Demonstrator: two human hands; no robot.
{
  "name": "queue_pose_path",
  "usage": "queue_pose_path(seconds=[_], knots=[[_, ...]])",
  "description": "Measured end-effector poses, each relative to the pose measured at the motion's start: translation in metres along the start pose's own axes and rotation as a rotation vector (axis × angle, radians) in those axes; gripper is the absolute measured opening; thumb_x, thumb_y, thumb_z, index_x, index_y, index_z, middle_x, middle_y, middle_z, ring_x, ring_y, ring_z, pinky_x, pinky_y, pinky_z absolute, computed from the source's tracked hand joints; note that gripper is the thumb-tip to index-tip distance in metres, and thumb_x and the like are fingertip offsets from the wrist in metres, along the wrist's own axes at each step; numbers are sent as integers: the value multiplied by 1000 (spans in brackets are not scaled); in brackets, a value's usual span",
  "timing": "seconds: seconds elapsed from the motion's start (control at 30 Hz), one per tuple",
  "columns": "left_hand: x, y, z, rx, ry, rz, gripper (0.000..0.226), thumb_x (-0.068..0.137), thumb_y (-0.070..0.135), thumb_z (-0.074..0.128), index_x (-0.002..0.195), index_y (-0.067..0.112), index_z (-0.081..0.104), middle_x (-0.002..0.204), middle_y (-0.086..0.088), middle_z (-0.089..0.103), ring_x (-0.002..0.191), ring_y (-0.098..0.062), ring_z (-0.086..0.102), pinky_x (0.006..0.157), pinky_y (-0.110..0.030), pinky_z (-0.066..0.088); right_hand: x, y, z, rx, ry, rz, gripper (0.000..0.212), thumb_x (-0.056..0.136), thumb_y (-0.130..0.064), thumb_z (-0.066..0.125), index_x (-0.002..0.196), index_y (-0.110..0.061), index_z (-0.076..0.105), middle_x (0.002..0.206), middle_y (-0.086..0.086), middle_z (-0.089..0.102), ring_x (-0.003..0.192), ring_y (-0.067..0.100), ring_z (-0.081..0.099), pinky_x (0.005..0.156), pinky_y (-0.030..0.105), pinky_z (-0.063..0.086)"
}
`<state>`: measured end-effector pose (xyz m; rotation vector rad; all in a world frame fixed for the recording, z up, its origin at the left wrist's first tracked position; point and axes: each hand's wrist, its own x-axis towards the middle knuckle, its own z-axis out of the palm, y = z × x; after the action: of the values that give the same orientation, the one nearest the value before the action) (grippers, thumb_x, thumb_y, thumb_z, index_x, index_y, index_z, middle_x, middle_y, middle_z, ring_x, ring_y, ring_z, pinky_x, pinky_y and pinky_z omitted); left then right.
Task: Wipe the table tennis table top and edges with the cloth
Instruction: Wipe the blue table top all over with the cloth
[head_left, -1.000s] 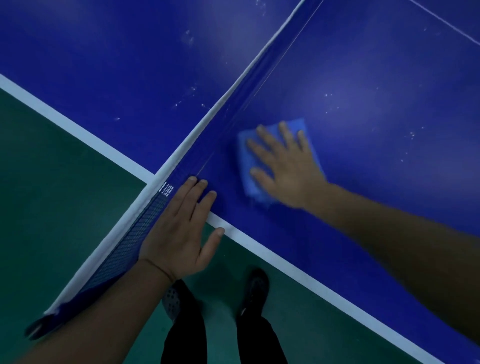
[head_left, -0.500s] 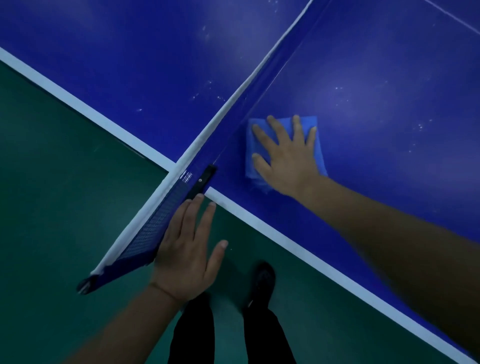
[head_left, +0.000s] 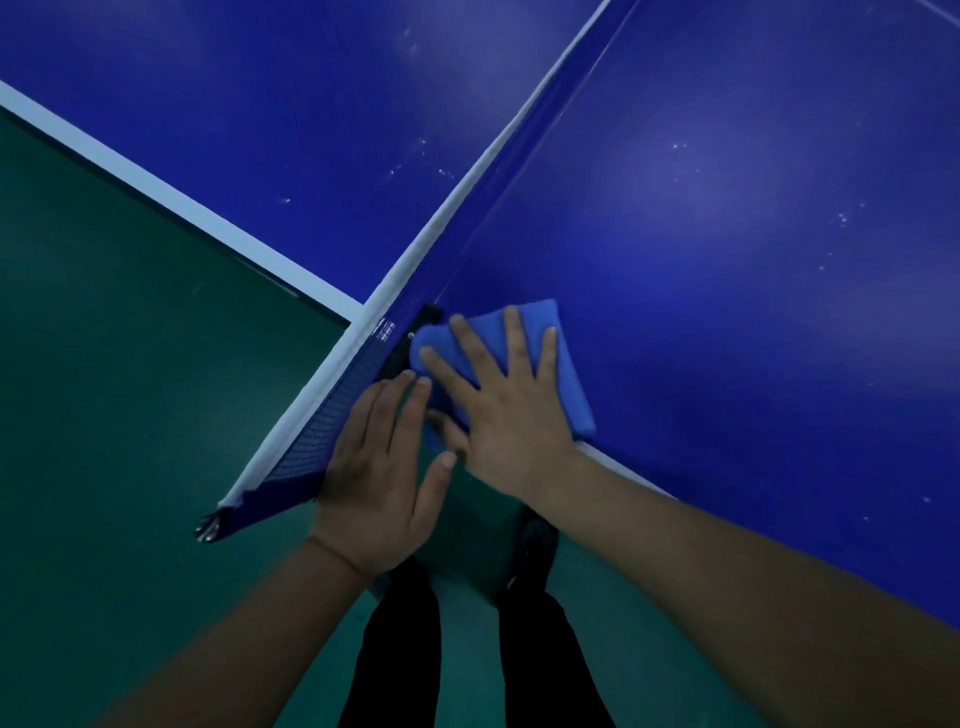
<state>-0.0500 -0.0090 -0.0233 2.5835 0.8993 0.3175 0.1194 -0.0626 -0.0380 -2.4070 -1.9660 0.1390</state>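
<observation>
A: How should this wipe go?

B: The right hand (head_left: 511, 410) lies flat with fingers spread on the cloth (head_left: 566, 374), pressing rather than gripping it. The cloth sits at the table's (head_left: 727, 208) near edge, tight against the net (head_left: 322, 436) post clamp. I'd press evenly and draw it along the white border line, letting a fold wrap over the rim.

A: And the left hand (head_left: 382, 478)?

B: Open too, fingers straight, beside the net's overhanging end; whether it touches, I can't tell. It shouldn't snag the mesh.

A: The surface?

B: Blue, smooth, with pale specks on both halves. Green floor (head_left: 104, 364) below; dim light.
</observation>
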Motion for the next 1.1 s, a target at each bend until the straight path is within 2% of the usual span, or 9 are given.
queue_pose_path(seconds=[0.17, 0.4, 0.53, 0.6, 0.7, 0.83, 0.9, 1.0, 1.1], knots=[[10, 8, -1, -50, 11, 42, 62, 101, 38, 39, 147, -5, 41, 152, -21, 42, 145, -39, 33, 117, -54, 31, -33, 63, -3, -9, -36, 72, 60, 101, -61, 30, 154, -35, 37, 165, 0, 27, 151, 45, 18, 114, 72, 14], [53, 39, 22, -144, 2, 104, 57, 102, 32, 42, 148, -3, 42, 156, -19, 39, 149, -34, 28, 121, -55, 23, -54, 151, -21, 135, -38, 982, 64, 101, -61, 19, 160, -38, 14, 170, -4, 3, 154, 41, -3, 117, 69, 2], [101, 59, 41, -169, -26, 41, 58, 104, 37, 34, 148, 0, 42, 158, -20, 36, 149, -35, 26, 123, -53, 19, -44, 75, -4, 25, 35, 411, 63, 98, -60, 33, 156, -34, 33, 166, 2, 24, 151, 46, 17, 116, 70, 11], [121, 65, 46, -166, -37, -12, 61, 104, 41, 29, 150, 1, 41, 160, -20, 32, 151, -36, 23, 124, -51, 17, -50, 91, -6, 25, -4, 203, 63, 97, -62, 38, 154, -35, 38, 164, 1, 29, 150, 42, 23, 117, 66, 19], [136, 67, 54, -130, -22, -44, 62, 104, 42, 28, 149, 2, 40, 162, -22, 23, 152, -38, 14, 123, -49, 14, -55, 182, -15, -60, 14, 429, 69, 95, -66, 28, 154, -32, 38, 164, 4, 31, 148, 43, 28, 112, 65, 28], [136, 68, 61, -61, -34, -82, 65, 105, 46, 24, 152, 3, 35, 164, -19, 19, 154, -33, 6, 126, -47, 4, -44, 239, -26, 69, 11, 872, 79, 91, -68, 6, 161, -32, 17, 170, -1, 6, 155, 36, 0, 119, 66, 6], [137, 69, 61, -38, -37, -103, 64, 105, 46, 23, 151, 4, 37, 162, -18, 25, 153, -33, 12, 126, -47, 4, -29, 193, -20, 30, 36, 701, 73, 96, -62, 12, 160, -27, 21, 169, 1, 11, 155, 37, 5, 119, 67, 6], [139, 70, 59, -17, -36, -126, 61, 104, 44, 24, 144, 5, 46, 156, -19, 36, 148, -35, 24, 124, -52, 12, -19, 145, -10, 7, 1, 115, 62, 102, -55, 27, 157, -26, 33, 166, 1, 24, 154, 36, 16, 118, 68, 12], [139, 70, 62, 14, -59, -119, 59, 104, 43, 24, 142, 6, 48, 155, -19, 36, 148, -36, 24, 124, -52, 11, 7, 211, -15, -22, 0, 94, 61, 101, -55, 29, 156, -27, 35, 164, 2, 29, 151, 37, 23, 114, 70, 20]])
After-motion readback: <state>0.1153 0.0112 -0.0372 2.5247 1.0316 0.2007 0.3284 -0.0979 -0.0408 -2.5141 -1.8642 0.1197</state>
